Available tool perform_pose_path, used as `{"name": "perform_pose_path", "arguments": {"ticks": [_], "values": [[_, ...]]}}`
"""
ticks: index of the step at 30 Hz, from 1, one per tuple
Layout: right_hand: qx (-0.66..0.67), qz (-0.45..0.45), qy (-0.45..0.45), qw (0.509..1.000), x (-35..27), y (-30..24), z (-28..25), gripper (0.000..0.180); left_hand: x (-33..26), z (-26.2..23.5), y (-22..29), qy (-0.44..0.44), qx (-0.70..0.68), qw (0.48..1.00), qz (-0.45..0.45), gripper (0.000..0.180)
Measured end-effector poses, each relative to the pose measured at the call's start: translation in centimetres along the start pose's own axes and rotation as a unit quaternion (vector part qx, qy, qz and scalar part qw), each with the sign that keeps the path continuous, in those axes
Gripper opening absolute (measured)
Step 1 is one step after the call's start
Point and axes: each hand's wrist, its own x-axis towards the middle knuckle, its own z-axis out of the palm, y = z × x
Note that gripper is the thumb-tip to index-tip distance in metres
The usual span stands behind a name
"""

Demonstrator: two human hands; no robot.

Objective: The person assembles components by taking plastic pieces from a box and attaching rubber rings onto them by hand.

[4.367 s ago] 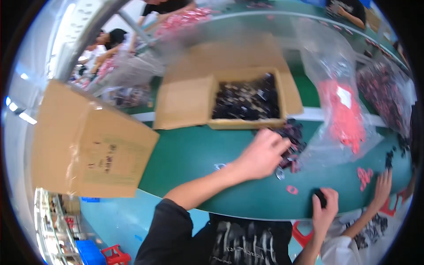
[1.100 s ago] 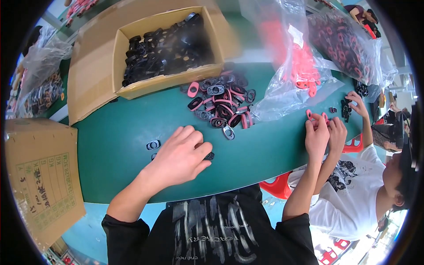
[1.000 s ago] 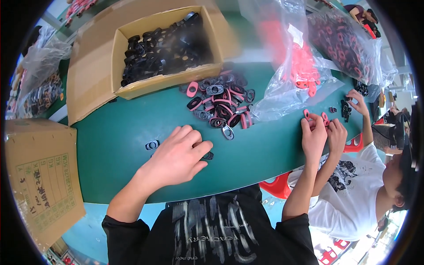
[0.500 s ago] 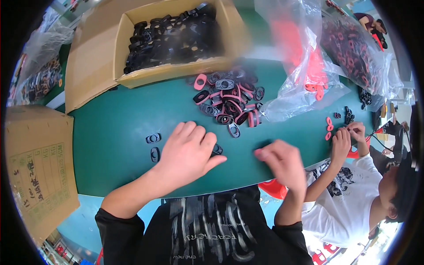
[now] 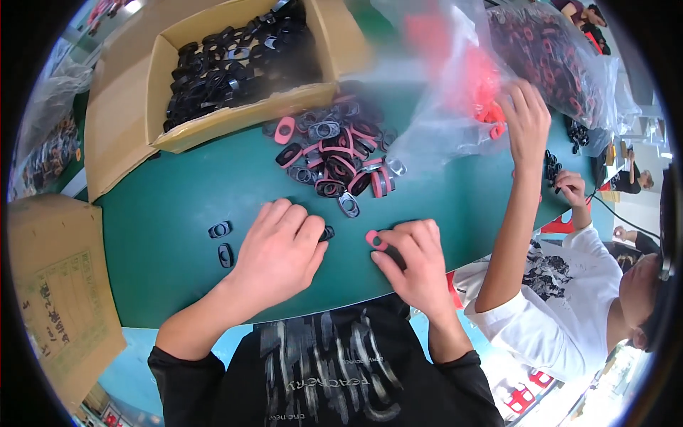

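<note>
My left hand (image 5: 279,249) is closed over the green table, knuckles up. A small black oval ring (image 5: 327,233) shows at its thumb side, partly covered by the fingers. To its right, my right hand (image 5: 416,260) pinches a flat pink oval ring (image 5: 376,240) between thumb and fingers. The two rings are a short way apart. Left of my left hand lie two black oval rings, an upper one (image 5: 220,229) and a lower one (image 5: 225,255). Beyond my hands is a loose pile of black rings with pink ones (image 5: 340,168) fitted or mixed among them.
An open cardboard box (image 5: 213,127) of black rings stands at the far left, a closed carton (image 5: 60,285) at the left edge. A clear plastic bag (image 5: 434,139) holds red-pink pieces. A co-worker's hand (image 5: 525,117) reaches to it from the right. Another filled bag (image 5: 544,60) stands behind.
My right hand has come closer to my left, bringing the pink ring into clearer view. My left thumb has drawn in by the black ring. The co-worker's arm has reached out to the bag.
</note>
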Motion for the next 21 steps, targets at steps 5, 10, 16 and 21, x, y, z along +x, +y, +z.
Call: {"name": "perform_pose_path", "arguments": {"ticks": [5, 10, 16, 21], "values": [[0.028, -0.034, 0.007, 0.999, 0.3, 0.1, 1.3, 0.026, 1.0, 0.4, 1.6, 0.031, -0.082, 0.994, 0.069, 0.031], [-0.025, 0.015, 0.007, 1.000, -0.6, -1.0, 0.9, 0.030, 1.3, 0.8, 1.9, 0.017, -0.103, 0.994, 0.040, 0.032], [0.024, -0.055, -0.080, 0.995, 0.9, 0.4, -0.6, 0.037, 0.7, 0.5, 1.3, 0.023, -0.099, 0.994, 0.038, 0.031], [0.026, -0.060, -0.021, 0.998, 0.3, -0.2, 1.3, 0.026, 0.1, 0.7, 2.3, 0.011, -0.090, 0.995, 0.042, 0.032]]}}
